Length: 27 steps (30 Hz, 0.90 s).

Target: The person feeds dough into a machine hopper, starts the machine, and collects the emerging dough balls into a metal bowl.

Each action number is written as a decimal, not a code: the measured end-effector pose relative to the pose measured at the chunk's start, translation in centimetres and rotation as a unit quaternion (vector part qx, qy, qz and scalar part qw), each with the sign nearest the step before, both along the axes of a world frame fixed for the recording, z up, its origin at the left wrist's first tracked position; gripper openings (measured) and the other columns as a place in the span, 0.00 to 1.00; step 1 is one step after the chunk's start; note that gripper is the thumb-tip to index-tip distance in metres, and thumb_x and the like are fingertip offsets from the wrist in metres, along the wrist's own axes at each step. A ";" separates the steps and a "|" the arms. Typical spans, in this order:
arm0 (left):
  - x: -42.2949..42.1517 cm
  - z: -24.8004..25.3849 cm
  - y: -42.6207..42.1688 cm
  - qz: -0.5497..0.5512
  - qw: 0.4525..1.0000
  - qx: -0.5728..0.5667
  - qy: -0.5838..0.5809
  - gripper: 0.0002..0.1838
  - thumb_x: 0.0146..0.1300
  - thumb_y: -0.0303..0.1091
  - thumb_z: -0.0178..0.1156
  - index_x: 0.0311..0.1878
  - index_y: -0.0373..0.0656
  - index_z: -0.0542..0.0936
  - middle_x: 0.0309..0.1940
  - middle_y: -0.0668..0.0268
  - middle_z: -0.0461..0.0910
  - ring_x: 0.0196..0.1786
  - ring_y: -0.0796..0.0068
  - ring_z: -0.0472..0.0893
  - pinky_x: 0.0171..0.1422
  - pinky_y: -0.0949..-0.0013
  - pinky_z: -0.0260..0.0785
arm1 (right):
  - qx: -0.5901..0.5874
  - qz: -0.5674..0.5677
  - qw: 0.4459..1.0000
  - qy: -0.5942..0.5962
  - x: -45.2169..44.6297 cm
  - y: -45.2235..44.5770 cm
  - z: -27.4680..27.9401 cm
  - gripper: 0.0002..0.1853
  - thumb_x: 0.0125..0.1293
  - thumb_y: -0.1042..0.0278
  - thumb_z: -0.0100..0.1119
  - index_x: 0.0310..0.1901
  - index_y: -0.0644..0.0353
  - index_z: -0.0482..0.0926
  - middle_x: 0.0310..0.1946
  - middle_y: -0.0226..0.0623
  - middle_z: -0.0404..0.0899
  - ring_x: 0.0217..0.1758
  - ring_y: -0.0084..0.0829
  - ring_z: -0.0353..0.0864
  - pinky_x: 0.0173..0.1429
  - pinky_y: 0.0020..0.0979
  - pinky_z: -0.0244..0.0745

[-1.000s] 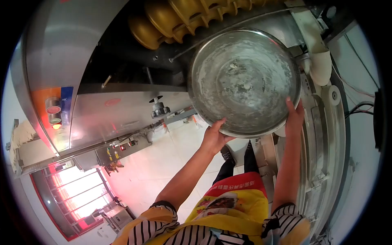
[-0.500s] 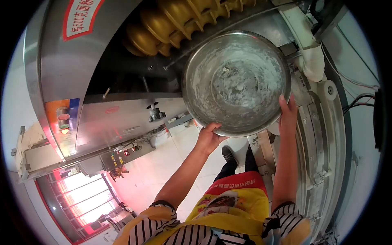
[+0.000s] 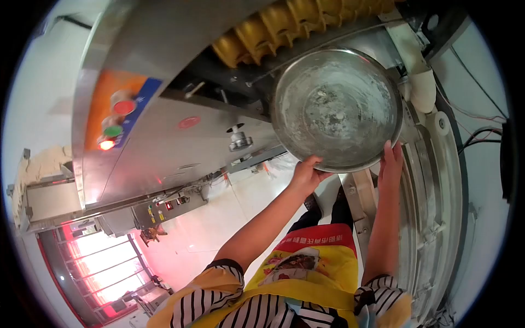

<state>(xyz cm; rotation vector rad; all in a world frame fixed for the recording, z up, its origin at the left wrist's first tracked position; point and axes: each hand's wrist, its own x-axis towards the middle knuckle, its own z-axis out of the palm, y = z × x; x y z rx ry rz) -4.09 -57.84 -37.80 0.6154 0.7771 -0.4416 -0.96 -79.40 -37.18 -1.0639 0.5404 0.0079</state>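
Note:
A large round steel basin (image 3: 306, 139) is held out in front of me, its inside facing up and smeared with white flour-like residue. At its near rim, my left hand (image 3: 310, 174) is closed with the thumb over the edge. My right hand (image 3: 390, 160) grips the rim farther right, thumb on top, with its other fingers partly hidden along the outside. Just beyond the basin lie the gold-coloured spiral rollers (image 3: 284, 27) of a steel machine (image 3: 180, 142).
On the machine's left end sits a button panel (image 3: 117, 115) with a lit red lamp. A black knob (image 3: 239, 138) sticks out of its front. To my right runs a long metal conveyor frame (image 3: 418, 197). Tiled floor (image 3: 219, 213) lies below, with a bright window (image 3: 112, 268) at lower left.
The basin and both hands have shifted to the right in view. The machine's panel appears larger and nearer as my view has turned. Both hands keep their hold.

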 end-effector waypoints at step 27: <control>-0.7 1.4 -1.5 -0.001 0.998 0.026 0.049 0.19 0.56 0.25 0.48 0.52 0.35 0.62 0.51 0.53 0.67 0.53 0.57 0.71 0.57 0.54 0.68 | 0.014 0.010 1.000 0.012 -0.2 -1.2 -0.5 0.28 0.62 0.68 0.52 0.62 0.62 0.57 0.58 0.37 0.64 0.61 0.30 0.61 0.64 0.29 0.52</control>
